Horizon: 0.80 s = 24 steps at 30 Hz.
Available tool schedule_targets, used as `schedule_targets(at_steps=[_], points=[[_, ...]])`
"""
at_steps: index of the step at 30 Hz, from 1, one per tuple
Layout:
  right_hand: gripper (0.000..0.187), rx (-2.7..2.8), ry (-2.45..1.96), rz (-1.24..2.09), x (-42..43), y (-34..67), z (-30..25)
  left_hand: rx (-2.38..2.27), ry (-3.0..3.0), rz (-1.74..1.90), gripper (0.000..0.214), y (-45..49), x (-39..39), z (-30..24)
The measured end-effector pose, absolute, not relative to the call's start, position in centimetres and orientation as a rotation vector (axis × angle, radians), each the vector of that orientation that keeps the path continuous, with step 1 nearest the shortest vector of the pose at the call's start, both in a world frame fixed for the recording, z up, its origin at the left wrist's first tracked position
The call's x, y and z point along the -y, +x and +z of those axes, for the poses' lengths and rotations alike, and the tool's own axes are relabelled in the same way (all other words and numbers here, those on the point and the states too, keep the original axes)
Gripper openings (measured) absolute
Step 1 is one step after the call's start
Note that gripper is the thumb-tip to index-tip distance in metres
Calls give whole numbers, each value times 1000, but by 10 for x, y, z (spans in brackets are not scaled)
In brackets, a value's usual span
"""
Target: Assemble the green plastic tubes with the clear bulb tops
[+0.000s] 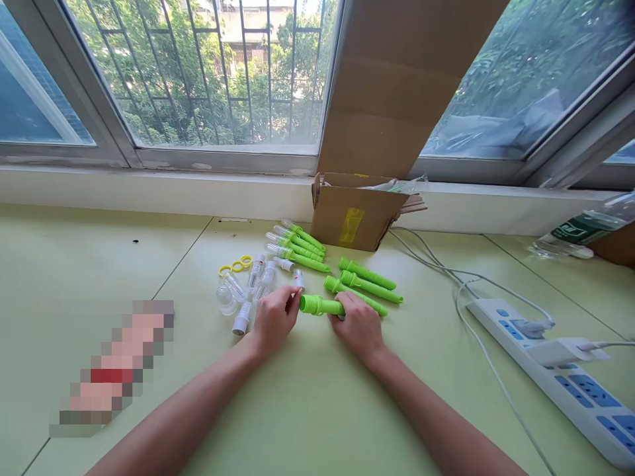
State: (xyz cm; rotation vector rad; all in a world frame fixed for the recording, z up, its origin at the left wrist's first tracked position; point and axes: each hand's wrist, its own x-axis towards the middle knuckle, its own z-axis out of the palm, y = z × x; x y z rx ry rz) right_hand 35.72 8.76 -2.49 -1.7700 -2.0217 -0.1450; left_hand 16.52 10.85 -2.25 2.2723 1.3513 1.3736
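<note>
My right hand (358, 324) is wrapped round the plain end of a bright green plastic tube (317, 305) with a threaded mouth. The tube lies level above the table, its mouth facing left. At that mouth, the fingers of my left hand (275, 317) are pinched together; whatever they hold is hidden. Just behind my left fingertips stands a small white-and-clear part (299, 279). Clear plastic tubes with white ends (258, 277) lie in a loose pile left of it, by a few yellow rings (237, 266). To the right, three more green tubes (370, 284) lie side by side.
Several green tubes with clear tips (300, 248) lie before a cardboard box (354, 215) at the window wall. A white power strip (550, 370) with plugs and cables is at right, a water bottle (585, 225) behind it. A pixelated patch (114, 370) covers something at left.
</note>
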Motion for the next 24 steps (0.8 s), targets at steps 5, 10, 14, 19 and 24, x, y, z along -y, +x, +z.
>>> schedule_targets(at_steps=[5,10,14,19,24], points=[[9,2035,-1770,-134,-88,357,-25,-1384,2275,1376,17,168,-103,-6],[6,2065,-1763,-136,-88,357,-24,-1654,2309,1205,22,145,-114,37],[5,2092,-1761,-137,-88,356,-23,-1944,2313,716,24,105,-145,64],[5,2092,-1794,-136,-88,356,-23,-1938,2373,75,36,70,-188,67],[5,2102,-1798,-141,-87,356,-22,-1847,2363,-232,34,64,-213,61]])
